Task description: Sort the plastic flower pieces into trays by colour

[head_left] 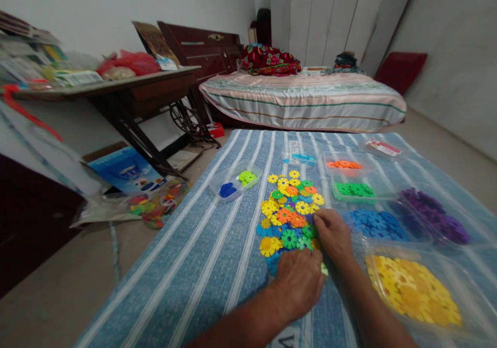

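Observation:
A mixed pile of plastic snowflake discs, yellow, orange, green and blue, lies on the striped cloth in front of me. My right hand is at the pile's right edge, thumb and fingertips pinched at a dark purple disc. Nearer to me, my left hand rests over the front of the pile with its fingers curled closed. Whatever it may hold is hidden under the fingers. A pale green piece shows beside its knuckles.
Clear tubs on the right hold yellow discs, blue discs, purple discs, green discs and orange discs. A left tub holds dark blue and lime discs. Light-blue pieces lie behind the pile. A bed stands beyond.

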The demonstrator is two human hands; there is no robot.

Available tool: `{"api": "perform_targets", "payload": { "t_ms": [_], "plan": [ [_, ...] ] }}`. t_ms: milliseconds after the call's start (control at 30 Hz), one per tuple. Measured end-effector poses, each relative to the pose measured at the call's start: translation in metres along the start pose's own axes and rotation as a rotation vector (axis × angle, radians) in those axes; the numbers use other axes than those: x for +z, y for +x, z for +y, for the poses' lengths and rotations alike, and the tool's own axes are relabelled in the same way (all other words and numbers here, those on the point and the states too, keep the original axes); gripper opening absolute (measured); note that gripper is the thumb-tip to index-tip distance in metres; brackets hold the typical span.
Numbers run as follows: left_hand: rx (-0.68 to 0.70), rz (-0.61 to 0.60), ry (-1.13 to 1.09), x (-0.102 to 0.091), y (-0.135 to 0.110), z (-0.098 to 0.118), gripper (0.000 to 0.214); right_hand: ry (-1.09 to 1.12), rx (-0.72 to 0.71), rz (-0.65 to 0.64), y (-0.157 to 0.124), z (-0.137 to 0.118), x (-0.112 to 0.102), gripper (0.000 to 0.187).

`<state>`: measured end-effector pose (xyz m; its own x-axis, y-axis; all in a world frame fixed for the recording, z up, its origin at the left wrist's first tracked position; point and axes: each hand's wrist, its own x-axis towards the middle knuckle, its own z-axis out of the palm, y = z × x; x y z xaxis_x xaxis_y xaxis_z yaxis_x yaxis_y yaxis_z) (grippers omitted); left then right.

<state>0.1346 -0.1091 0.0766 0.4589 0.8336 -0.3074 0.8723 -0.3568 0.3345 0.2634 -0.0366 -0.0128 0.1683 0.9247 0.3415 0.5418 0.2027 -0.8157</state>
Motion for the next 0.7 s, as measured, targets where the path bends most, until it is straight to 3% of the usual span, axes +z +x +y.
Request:
{"api": "perform_targets", "payload": {
  "t_ms": [167, 500, 600, 700],
  "plan": [
    [-0.039, -0.048, 0.032, 0.002, 0.004, 0.006, 0.029, -0.010, 0.010, 0.002, 0.000, 0.001, 0.000, 0.025],
    [-0.014, 0.044, -0.132, 0.015, -0.003, -0.011, 0.019, 0.018, 0.015, -0.016, -0.002, 0.000, -0.001, 0.027],
    [-0.018, 0.006, -0.322, 0.006, -0.004, -0.017, 0.011, 0.033, 0.019, -0.019, -0.002, -0.001, -0.001, 0.027],
    [-0.048, 0.102, -0.515, -0.017, -0.001, -0.034, 0.010, 0.025, 0.018, -0.024, -0.002, -0.001, -0.001, 0.027]
  ]
}}
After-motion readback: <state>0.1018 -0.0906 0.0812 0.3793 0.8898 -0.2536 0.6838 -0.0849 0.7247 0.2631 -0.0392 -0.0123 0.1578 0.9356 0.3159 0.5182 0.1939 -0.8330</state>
